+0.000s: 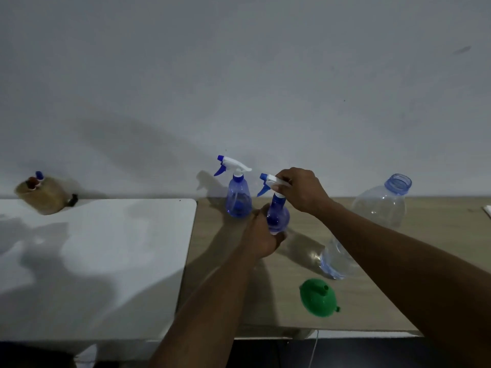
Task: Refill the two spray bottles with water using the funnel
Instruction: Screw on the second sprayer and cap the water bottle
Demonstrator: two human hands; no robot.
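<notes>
Two blue spray bottles with white and blue trigger heads stand on the wooden table. The far bottle (238, 199) stands alone near the wall. My left hand (263, 235) grips the body of the near bottle (277, 216), and my right hand (300, 189) grips its white trigger head (273, 181) from the right. A green funnel (317, 297) lies mouth down with its spout up near the table's front edge. A large clear water bottle (377, 208) with an open blue neck stands to the right, partly hidden behind my right forearm.
A white table (93, 261) adjoins the wooden table (279, 314) on the left. A brownish container (43, 193) with red and blue caps sits at its back left corner. A plain wall runs behind both tables. A white object (487, 209) shows at the right edge.
</notes>
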